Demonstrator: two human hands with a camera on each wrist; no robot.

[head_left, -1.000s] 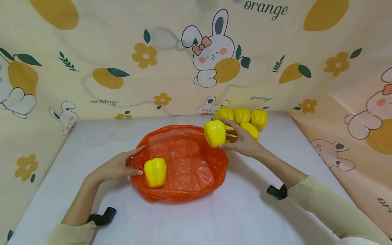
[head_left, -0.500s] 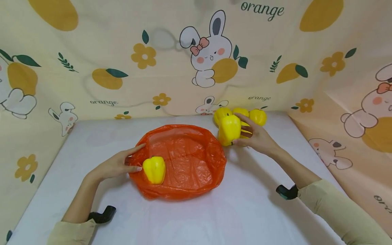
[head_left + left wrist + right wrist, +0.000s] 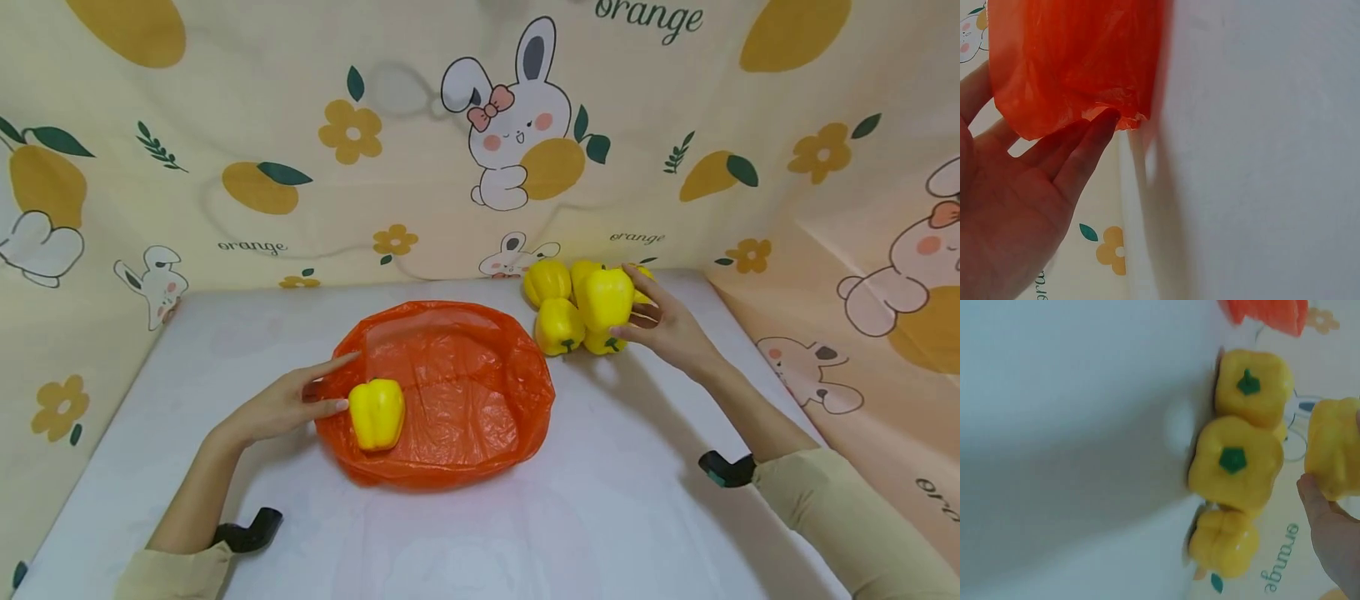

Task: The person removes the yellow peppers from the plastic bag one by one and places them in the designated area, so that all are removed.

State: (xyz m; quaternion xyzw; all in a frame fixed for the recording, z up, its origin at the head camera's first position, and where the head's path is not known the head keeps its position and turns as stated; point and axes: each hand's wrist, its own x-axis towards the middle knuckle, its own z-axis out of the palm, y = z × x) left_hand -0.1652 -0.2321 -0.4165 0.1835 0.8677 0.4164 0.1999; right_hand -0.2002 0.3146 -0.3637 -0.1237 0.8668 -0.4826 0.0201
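My right hand [image 3: 667,321] grips a yellow bell pepper [image 3: 606,298] between thumb and fingers, raised above a group of others at the back right. In the right wrist view this pepper [image 3: 1335,447] hangs apart from those on the table. An orange-red plastic bag [image 3: 461,404] lies mouth up, spread wide. One yellow bell pepper [image 3: 377,414] sits inside at its left. With fairly straight fingers my left hand [image 3: 281,406] touches the bag's left rim, the thumb tip close to that pepper. The left wrist view shows the fingers against the bag's side [image 3: 1079,56].
Several yellow bell peppers [image 3: 547,283] cluster by the back wall, right of the bag. A white table surface [image 3: 480,542] runs beneath everything. Cream cloth [image 3: 337,200] printed with rabbits and oranges rises at the back and both sides.
My right hand has carried its pepper rightward, from above the bag's right edge to above the clustered peppers. The left hand stays at the bag's rim.
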